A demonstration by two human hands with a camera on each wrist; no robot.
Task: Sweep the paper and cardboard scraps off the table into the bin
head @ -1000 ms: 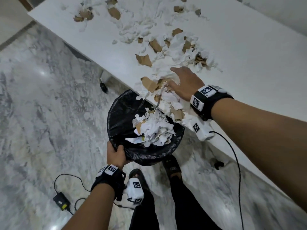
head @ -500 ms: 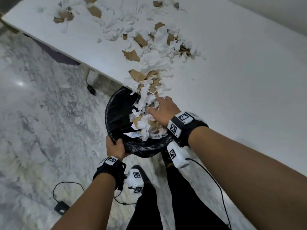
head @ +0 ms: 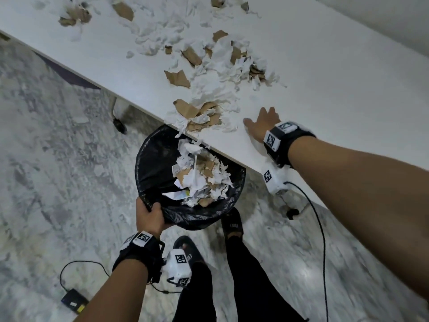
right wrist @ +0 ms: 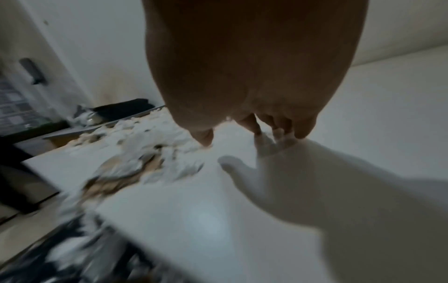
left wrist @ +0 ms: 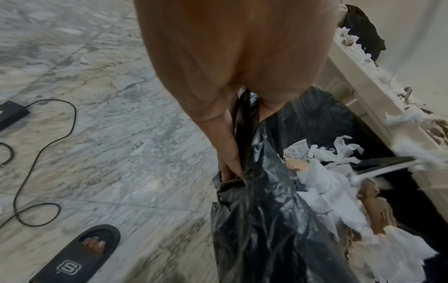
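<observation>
The right hand (head: pixel 263 123) lies flat and empty on the table (head: pixel 348 94), fingers spread. The nearest scraps (head: pixel 199 117) lie at its 9 o'clock, heaped at the table edge directly above the bin (head: pixel 162 156); the trail of scraps runs on toward 11 o'clock. The left hand (head: pixel 148 216) grips the bin's near rim through the black liner. The right wrist view is blurred, so contact between the fingertips and the table cannot be confirmed.

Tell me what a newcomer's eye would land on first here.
First, the litter of torn white paper and brown cardboard scraps strewn across the white table. Next, the black-lined bin heaped with scraps below the table's edge, its liner gripped by the left hand, while the right hand is spread over the tabletop.
</observation>
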